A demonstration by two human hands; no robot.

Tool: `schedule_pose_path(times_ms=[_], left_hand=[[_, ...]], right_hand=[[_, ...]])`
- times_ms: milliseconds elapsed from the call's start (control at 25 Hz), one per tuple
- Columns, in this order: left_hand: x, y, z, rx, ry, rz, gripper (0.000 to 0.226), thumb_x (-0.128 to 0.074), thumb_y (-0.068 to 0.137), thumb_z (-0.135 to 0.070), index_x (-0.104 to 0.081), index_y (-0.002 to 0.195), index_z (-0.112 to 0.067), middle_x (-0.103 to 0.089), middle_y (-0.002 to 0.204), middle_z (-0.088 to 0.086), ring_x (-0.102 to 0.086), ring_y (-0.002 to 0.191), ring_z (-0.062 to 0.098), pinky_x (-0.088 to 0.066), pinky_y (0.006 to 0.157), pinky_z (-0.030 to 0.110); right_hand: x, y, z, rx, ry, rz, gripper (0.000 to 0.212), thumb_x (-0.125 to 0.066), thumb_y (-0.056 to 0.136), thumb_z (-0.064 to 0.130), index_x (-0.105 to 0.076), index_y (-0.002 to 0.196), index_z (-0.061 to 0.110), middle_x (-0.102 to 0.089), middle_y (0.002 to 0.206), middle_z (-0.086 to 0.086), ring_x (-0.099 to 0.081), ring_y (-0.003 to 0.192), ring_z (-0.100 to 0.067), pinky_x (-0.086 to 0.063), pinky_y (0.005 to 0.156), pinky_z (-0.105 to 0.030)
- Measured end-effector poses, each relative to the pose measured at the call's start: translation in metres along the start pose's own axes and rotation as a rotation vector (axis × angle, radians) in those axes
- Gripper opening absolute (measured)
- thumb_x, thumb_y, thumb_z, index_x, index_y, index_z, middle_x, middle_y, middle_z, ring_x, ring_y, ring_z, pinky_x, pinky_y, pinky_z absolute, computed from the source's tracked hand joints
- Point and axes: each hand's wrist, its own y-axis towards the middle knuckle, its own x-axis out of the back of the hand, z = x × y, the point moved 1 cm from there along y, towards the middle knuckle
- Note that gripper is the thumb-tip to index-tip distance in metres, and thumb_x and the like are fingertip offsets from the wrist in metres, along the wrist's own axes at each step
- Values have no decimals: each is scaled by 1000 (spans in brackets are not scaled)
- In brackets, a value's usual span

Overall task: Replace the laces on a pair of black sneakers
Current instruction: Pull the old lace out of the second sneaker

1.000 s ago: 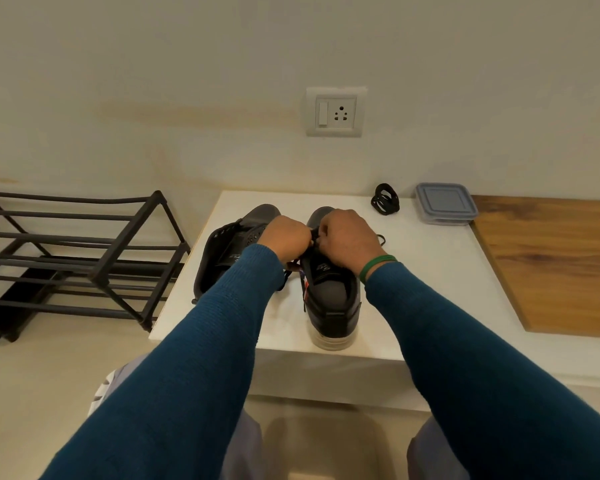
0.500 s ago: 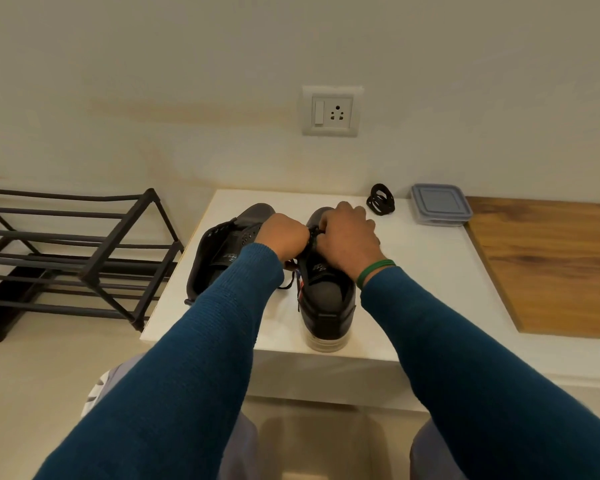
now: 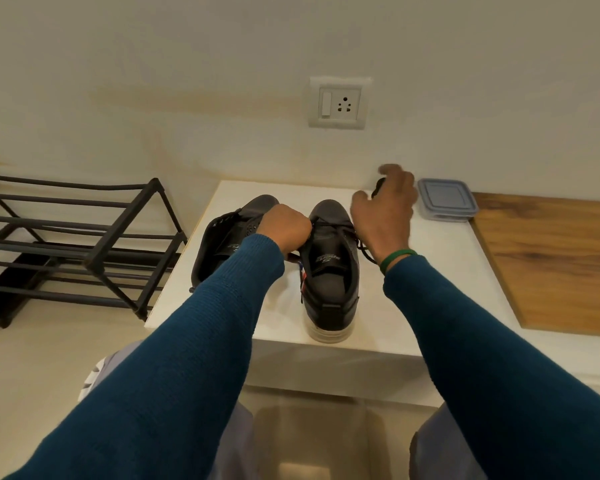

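Hands first: both reach out from blue sleeves over a white table. Between the two hands stands the right sneaker. It is black with a thick white sole and a small white logo on its tongue. Its heel sits at the near edge of the table and its toe points away, toward the wall, so its long side runs straight away from the person. A black lace crosses its top holes and hangs in a loop below the right wrist, which wears a green band. The left hand is curled in a tight fist beside this sneaker, gripping one end of the lace. Left of that fist lies the left sneaker, also black, opened wide with bare holes, its toe pointing away too and a bit to the right. The right hand is farther off, blurry, with bent fingers at a small black bundle. I cannot tell if it holds the bundle. Just right of that hand sits a grey box with a lid.
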Motion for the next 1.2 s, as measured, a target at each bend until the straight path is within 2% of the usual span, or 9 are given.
schedule_pose_path(times_ms=[120, 240, 320, 480, 640, 760, 880, 1040, 1200], left_hand=[[2, -2, 3, 25, -129, -13, 22, -63, 95, -18, -70, 113, -8, -71, 113, 4, -66, 106, 23, -51, 95, 34], [0, -1, 3, 42, -202, -18, 22, -64, 95, -16, -71, 113, -7, -71, 115, 4, -66, 106, 22, -52, 96, 34], [0, -1, 4, 49, -228, -16, 22, -64, 94, -16, -70, 114, -7, -71, 114, 4, -66, 106, 23, -52, 96, 34], [-3, -3, 3, -17, -143, -45, 26, -69, 92, -22, -69, 114, -9, -69, 114, 5, -66, 107, 24, -51, 99, 35], [-2, -3, 2, 30, -195, -39, 21, -66, 93, -16, -69, 112, -6, -70, 112, 6, -66, 106, 25, -52, 98, 36], [-1, -1, 0, 41, -199, -26, 16, -59, 96, -14, -67, 105, -4, -69, 111, 6, -67, 106, 27, -54, 95, 38], [5, -9, 0, 147, -376, -17, 21, -64, 95, -17, -70, 112, -6, -70, 113, 5, -66, 107, 24, -51, 96, 35], [0, -9, 2, 152, -469, -23, 25, -71, 91, -20, -70, 112, -7, -70, 115, 6, -66, 107, 25, -50, 100, 37], [-1, -11, 0, 234, -739, -44, 24, -63, 94, -16, -69, 115, -4, -69, 116, 11, -66, 106, 29, -55, 94, 42]], right_hand=[[-24, -19, 6, 339, -547, 409, 25, -60, 90, 26, -66, 113, 17, -50, 122, -7, -41, 118, -30, -38, 96, -45], [-35, -21, 4, 399, -686, 471, 23, -61, 93, 26, -67, 114, 18, -53, 117, -7, -44, 112, -29, -37, 92, -42], [-30, -19, 4, 346, -382, 338, 14, -58, 89, 14, -69, 98, 15, -58, 105, -5, -50, 101, -24, -42, 84, -37], [-5, -5, 0, -261, 428, -173, 14, -44, 83, 0, -51, 76, 10, -50, 81, 1, -47, 74, -14, -43, 66, -29], [-13, -11, 2, 109, -258, 206, 33, -58, 85, 20, -60, 118, 16, -47, 124, -5, -39, 120, -26, -39, 97, -44], [-32, -25, 8, 364, -645, 449, 28, -61, 90, 29, -66, 116, 20, -48, 125, -8, -38, 122, -32, -35, 101, -48], [-35, -24, 10, 386, -618, 458, 20, -60, 94, 26, -71, 110, 19, -57, 115, -6, -47, 112, -28, -38, 92, -43], [-2, 3, 4, -157, 317, -100, 17, -49, 90, 4, -61, 80, 10, -57, 79, 4, -53, 72, -8, -51, 72, -34], [20, 15, -20, -382, -155, 181, 34, -58, 92, 30, -58, 116, 6, -56, 119, -12, -55, 111, -29, -49, 91, -44]])
